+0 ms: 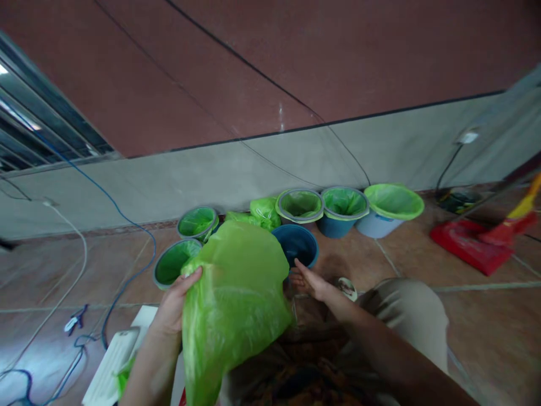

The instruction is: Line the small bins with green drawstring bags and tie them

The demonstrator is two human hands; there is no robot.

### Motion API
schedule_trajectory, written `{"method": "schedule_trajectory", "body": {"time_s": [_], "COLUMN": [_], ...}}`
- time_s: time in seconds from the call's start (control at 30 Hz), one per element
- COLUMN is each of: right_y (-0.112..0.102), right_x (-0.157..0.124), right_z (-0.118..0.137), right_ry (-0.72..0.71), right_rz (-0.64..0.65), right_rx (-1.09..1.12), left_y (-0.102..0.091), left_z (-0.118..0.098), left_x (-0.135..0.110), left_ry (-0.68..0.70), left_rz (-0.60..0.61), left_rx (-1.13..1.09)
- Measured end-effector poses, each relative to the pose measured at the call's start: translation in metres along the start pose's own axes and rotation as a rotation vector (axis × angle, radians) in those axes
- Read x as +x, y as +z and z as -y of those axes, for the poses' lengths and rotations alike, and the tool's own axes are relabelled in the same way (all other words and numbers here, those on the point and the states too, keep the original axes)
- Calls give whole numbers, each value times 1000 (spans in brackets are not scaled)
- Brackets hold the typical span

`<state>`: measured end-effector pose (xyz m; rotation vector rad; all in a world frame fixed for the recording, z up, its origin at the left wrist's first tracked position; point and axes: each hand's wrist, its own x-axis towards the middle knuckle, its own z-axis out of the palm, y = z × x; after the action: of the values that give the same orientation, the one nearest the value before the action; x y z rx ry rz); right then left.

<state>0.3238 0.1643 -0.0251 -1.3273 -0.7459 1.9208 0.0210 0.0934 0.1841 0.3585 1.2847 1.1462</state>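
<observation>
A green plastic bag (240, 287), puffed out with air, hangs in front of me. My left hand (175, 299) pinches its left edge between thumb and fingers. Off the bag's right side, my right hand (307, 280) is held with its fingers stretched out and nothing in it. Just beyond that hand stands a blue bucket (310, 248) without a liner, partly hidden by the bag. To the left, a bucket lined in green (169, 265) sits close to my left hand.
More green-lined buckets (344, 211) stand along the wall, beside bundled green bags (265, 211). A red dustpan (469, 242) and broom lie at right. Blue cable (127, 217) and a white power strip (112, 361) are on the tiled floor at left. A roll (346, 287) lies near my knee.
</observation>
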Motion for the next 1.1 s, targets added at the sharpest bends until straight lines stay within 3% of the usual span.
{"method": "schedule_trajectory", "body": {"time_s": [0.07, 0.17, 0.27, 0.4, 0.53, 0.7, 0.8, 1.0, 1.1], "right_y": [23, 56, 66, 43, 5, -39, -56, -50, -46], "right_x": [15, 24, 20, 3, -14, -24, -29, -40, -43], "right_z": [-2, 1, 7, 25, 56, 96, 107, 88, 80], "right_ry": [96, 76, 42, 33, -118, -272, -327, -34, 36], "right_rz": [117, 371, 460, 394, 262, -14, -142, 72, 130], "right_rx": [141, 346, 472, 492, 324, 217, 206, 186, 156], "left_y": [0, 0, -6, -25, -38, -33, -26, -20, -23], "left_z": [-1, 2, 3, -1, -6, -6, -6, -8, -10], "left_x": [-12, -25, -25, -7, 21, 39, 41, 40, 39], "left_ry": [-29, -44, -27, -37, -2, 69, 101, 109, 111], "left_rz": [0, -29, -61, -104, -94, 1, 22, 39, 21], "left_rx": [-28, -43, -50, -23, 53, 118, 119, 139, 134]}}
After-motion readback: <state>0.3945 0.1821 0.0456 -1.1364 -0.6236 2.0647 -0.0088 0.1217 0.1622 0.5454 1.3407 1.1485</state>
